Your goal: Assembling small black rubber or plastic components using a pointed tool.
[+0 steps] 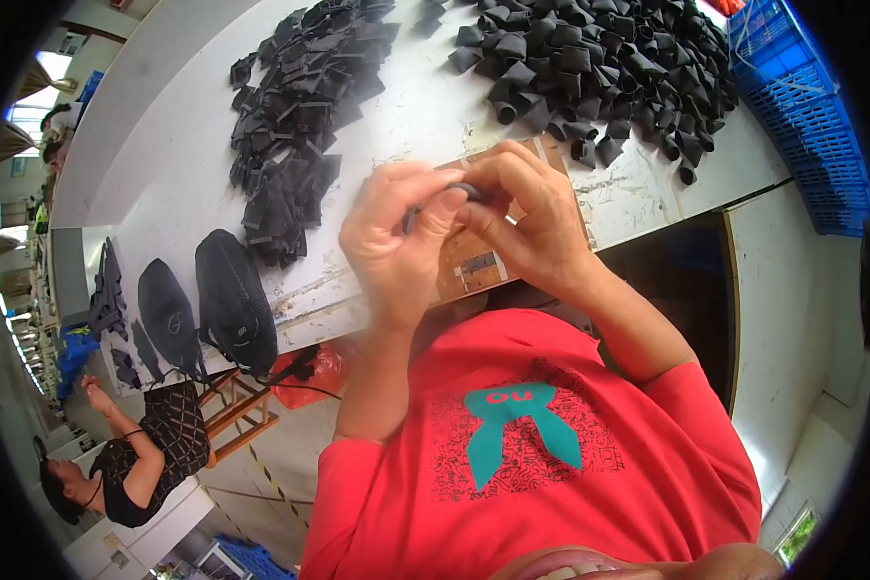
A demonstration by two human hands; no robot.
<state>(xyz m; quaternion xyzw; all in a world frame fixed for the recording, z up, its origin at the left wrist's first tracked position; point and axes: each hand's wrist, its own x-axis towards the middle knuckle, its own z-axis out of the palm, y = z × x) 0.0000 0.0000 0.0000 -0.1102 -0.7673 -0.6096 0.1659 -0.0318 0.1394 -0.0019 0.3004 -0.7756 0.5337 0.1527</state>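
One small dark fabric piece (471, 190) is sitting raised between the left hand (396, 220) and the right hand (535, 211), over a brown board (474, 253) that is lying at the near edge of the white worktop (411, 121). Both sets of fingers are curling inward, thumbs and forefingers closing to a tight pinch on the piece; the other fingers are bending loosely, and a gap is showing behind the right thumb.

The likeliest trouble is slipping: if one pinch were loosening, the soft piece could be springing out of its curve, and uneven thumb pressure could be twisting it. With the hands working so near the worktop's near edge, a dropped piece might be falling off the front.

The piece is looking matt, charcoal to black, with a rounded, folded-looking rim; fingertips are hiding most of it, so its full shape cannot be told. Flat black fabric pieces (290, 130) are lying left of the hands, while black fabric tubes (604, 72) are heaping toward the far right corner, beside a blue plastic crate (797, 126).
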